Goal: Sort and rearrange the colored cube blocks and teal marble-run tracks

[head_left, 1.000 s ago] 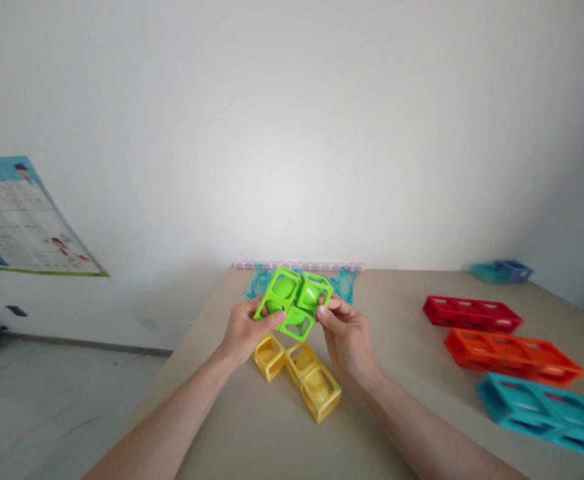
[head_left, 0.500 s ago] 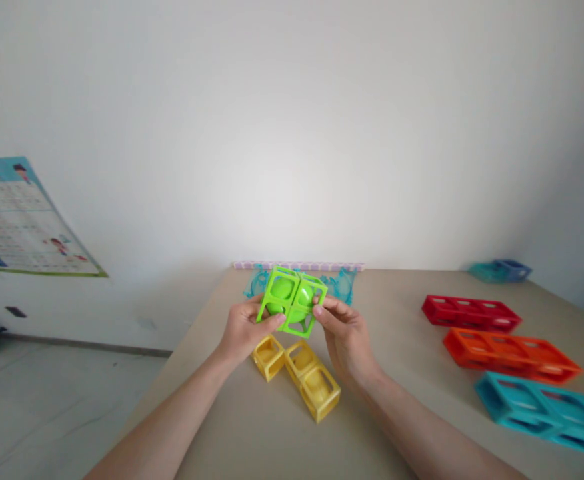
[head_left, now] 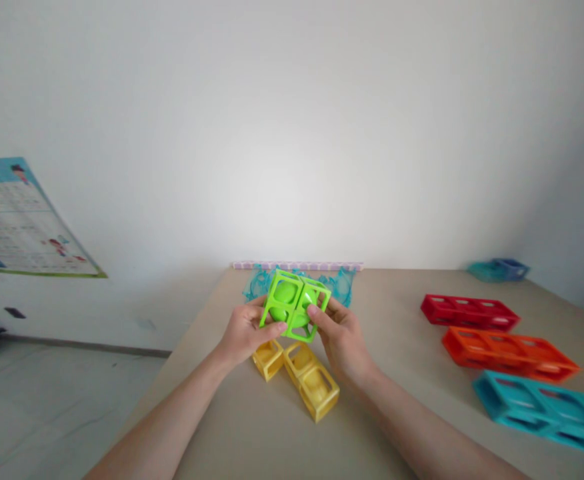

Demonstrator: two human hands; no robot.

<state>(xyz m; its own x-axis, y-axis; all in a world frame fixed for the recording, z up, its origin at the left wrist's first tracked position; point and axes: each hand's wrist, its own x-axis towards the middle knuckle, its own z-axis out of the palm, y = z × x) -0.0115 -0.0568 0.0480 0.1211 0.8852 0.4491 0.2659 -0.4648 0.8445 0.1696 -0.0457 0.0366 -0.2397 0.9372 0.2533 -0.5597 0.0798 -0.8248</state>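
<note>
Green open-frame blocks, joined in a two-by-two shape with rounded green parts inside, are held up above the table. My left hand grips their lower left side, thumb on the front. On the right side, my right hand pinches them, its thumb on the front face and the other fingers behind. Below the hands lie a single yellow block and a yellow double block, corners close together. Translucent blue pieces lie behind the green blocks, partly hidden by them.
On the right of the table lie a red row, an orange row and a turquoise row of frames. Farther back sits a blue piece. A patterned purple strip runs along the wall.
The green blocks have shifted slightly right and down with both hands. My right thumb has moved further onto their front face.
</note>
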